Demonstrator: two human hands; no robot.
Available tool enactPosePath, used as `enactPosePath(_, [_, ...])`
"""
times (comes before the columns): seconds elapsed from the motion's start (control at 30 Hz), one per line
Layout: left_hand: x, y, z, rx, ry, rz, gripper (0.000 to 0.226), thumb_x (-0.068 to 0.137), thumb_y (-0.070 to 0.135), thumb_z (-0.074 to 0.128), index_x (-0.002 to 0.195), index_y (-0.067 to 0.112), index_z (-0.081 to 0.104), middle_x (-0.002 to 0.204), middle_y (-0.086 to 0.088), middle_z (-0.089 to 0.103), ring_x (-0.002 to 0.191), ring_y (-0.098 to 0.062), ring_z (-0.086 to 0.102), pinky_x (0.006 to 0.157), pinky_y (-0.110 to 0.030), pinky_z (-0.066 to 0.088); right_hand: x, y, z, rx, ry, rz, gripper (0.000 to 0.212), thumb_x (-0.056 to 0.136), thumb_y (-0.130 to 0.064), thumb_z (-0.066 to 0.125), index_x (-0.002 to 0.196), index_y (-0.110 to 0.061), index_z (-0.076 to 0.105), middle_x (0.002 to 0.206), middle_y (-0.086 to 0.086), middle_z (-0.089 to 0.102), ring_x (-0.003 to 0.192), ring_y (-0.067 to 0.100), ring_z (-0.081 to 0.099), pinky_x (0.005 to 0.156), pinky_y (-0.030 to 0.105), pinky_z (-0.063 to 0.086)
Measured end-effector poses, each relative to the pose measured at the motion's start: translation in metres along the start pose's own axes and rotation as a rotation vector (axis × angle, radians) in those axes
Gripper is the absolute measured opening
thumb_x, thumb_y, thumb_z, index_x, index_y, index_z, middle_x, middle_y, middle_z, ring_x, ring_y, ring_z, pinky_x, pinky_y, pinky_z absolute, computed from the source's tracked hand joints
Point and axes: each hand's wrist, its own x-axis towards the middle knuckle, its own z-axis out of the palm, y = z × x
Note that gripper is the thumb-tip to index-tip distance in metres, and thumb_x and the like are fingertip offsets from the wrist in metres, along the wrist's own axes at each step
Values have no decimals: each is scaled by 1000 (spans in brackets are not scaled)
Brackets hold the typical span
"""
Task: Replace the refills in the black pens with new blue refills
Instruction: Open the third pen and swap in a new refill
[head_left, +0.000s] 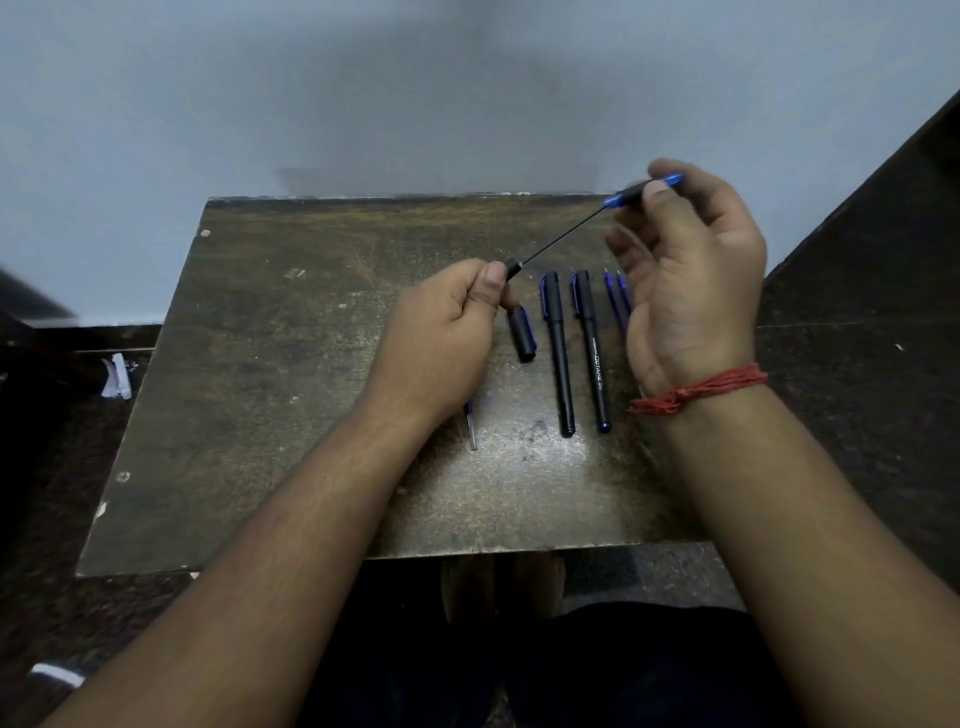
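Observation:
My left hand (441, 327) grips a black pen barrel (513, 268); only its open end shows past my thumb. My right hand (691, 280) is raised above the table's far right and pinches the pen's black-and-blue front section (631, 193). A thin dark refill (563, 235) stretches from that section down into the barrel. On the table lie a loose black cap (522, 333), two capped black pens (559, 358) (593, 358), and two blue refills (617, 299) partly hidden behind my right palm.
A clear, used-looking refill (471, 430) lies by my left wrist. The worn dark wooden table (270, 415) stands against a pale wall. A crumpled paper scrap (117, 376) lies on the floor at the left. My legs are under the front edge.

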Motion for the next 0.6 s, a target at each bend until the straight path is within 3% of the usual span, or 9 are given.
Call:
enactPosePath(0.07, [0, 0, -1, -8, 6, -9, 36, 106, 35, 41, 90, 19, 70, 56, 18, 57, 58, -5, 53, 52, -17, 36, 2, -4, -1, 50, 51, -49, 13, 94, 0, 59, 99, -10, 65, 86, 10, 68, 75, 19, 64, 72, 32, 54])
enactPosePath(0.2, [0, -1, -1, -15, 52, -3, 35, 106, 33, 41, 89, 20, 69, 59, 14, 51, 60, -3, 51, 52, -10, 33, 5, -3, -3, 4, 102, -113, 12, 93, -4, 60, 102, -10, 64, 88, 12, 66, 75, 18, 66, 71, 31, 54])
enactPosePath(0.3, [1, -2, -3, -51, 138, -32, 34, 106, 33, 41, 88, 21, 67, 59, 13, 45, 58, -2, 45, 51, -14, 31, 4, 5, -5, -413, -42, -182, 17, 90, -16, 65, 105, -16, 58, 83, 2, 64, 75, 17, 66, 72, 28, 52])
enactPosePath(0.37, [3, -4, -5, -87, 217, -63, 33, 106, 34, 41, 88, 23, 66, 57, 15, 46, 56, -1, 42, 51, -16, 31, -2, 14, -3, -817, -225, -224, 20, 90, -22, 67, 103, -21, 53, 79, -7, 62, 74, 10, 60, 70, 17, 45])
enactPosePath(0.43, [7, -9, -9, -117, 292, -94, 32, 106, 34, 41, 88, 24, 66, 55, 22, 49, 57, 2, 44, 54, -18, 33, -9, 21, 1, -1111, -345, -310, 16, 91, -25, 67, 98, -23, 53, 78, -9, 62, 84, 14, 59, 70, 22, 43])
enactPosePath(0.6, [15, -21, -23, -135, 418, -152, 33, 105, 35, 39, 87, 24, 64, 61, 17, 47, 61, -1, 44, 59, -26, 34, -18, 26, 11, -1399, -431, -374, 13, 94, -30, 61, 100, -20, 55, 87, -5, 64, 101, 21, 52, 73, 31, 38])
